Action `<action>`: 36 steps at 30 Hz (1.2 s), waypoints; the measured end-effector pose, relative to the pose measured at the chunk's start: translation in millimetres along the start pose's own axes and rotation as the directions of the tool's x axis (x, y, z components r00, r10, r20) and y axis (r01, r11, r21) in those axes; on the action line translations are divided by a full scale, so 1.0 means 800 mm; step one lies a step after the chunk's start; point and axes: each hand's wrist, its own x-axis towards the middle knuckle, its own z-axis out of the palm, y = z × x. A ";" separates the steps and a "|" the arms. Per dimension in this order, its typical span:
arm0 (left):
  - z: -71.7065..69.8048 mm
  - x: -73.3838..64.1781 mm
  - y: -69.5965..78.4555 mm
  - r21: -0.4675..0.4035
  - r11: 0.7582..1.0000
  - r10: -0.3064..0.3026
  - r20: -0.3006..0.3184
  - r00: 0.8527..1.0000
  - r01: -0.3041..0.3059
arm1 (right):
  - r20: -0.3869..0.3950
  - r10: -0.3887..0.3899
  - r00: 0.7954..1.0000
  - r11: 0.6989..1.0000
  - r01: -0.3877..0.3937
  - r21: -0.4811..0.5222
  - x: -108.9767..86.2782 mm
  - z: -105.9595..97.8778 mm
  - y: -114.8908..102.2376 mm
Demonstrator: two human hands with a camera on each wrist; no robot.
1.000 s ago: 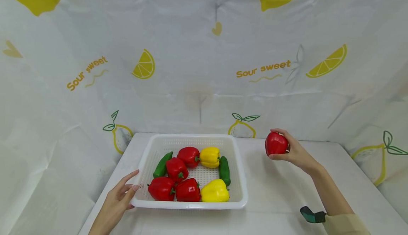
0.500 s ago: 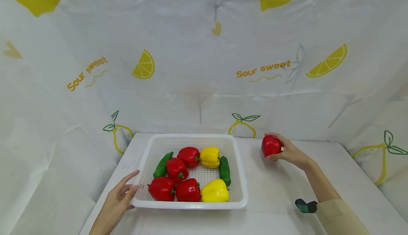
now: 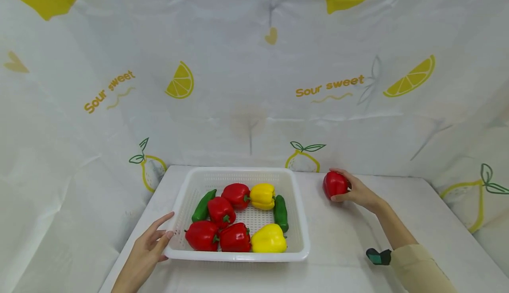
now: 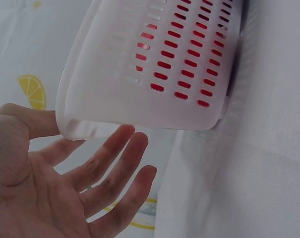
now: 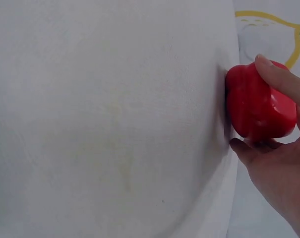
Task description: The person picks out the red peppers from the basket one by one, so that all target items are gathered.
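My right hand (image 3: pixel 359 193) grips a red bell pepper (image 3: pixel 335 184) low over the back of the white table, right of the basket. In the right wrist view, thumb and fingers lie on opposite sides of that red bell pepper (image 5: pixel 261 101), close against the tabletop. At its near left corner, the white plastic basket (image 3: pixel 238 256) is touched by my left hand (image 3: pixel 145 251), whose fingers are spread and loosely extended. The left wrist view has the left hand's fingertips (image 4: pixel 125 130) at the rim, with the perforated basket wall (image 4: pixel 140 106) above them.
Inside the basket lie several red bell peppers (image 3: pixel 202 235), yellow bell peppers (image 3: pixel 268 238) and green peppers (image 3: pixel 280 213). A white sheet (image 3: pixel 238 129) with lemon prints hangs behind the table (image 3: pixel 338 240). A dark green strap piece (image 3: pixel 378 256) sticks out by the right sleeve.
My right hand has lowered the red bell pepper toward the table and moved it slightly left, nearer the basket. The left hand and the basket have stayed put.
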 end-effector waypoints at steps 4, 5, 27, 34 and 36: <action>0.000 0.000 0.000 0.000 1.000 -0.002 0.000 1.000 0.002 | -0.002 0.001 1.000 1.000 -0.001 -0.003 -0.001 0.000 0.002; 0.000 0.000 0.000 0.001 1.000 -0.002 -0.001 1.000 0.002 | 0.000 0.002 1.000 1.000 -0.002 -0.003 -0.002 0.000 0.002; 0.000 0.000 0.002 0.002 1.000 0.004 0.001 1.000 -0.004 | -0.041 -0.181 0.983 0.981 0.178 -0.071 -0.021 -0.020 -0.067; -0.001 -0.001 0.004 0.005 1.000 -0.005 0.006 1.000 0.005 | 0.025 -0.290 0.957 0.953 0.291 -0.088 -0.020 0.000 -0.109; -0.001 -0.001 0.004 0.004 1.000 -0.006 0.009 1.000 0.006 | 0.038 -0.321 0.946 0.941 0.323 -0.101 -0.017 0.007 -0.121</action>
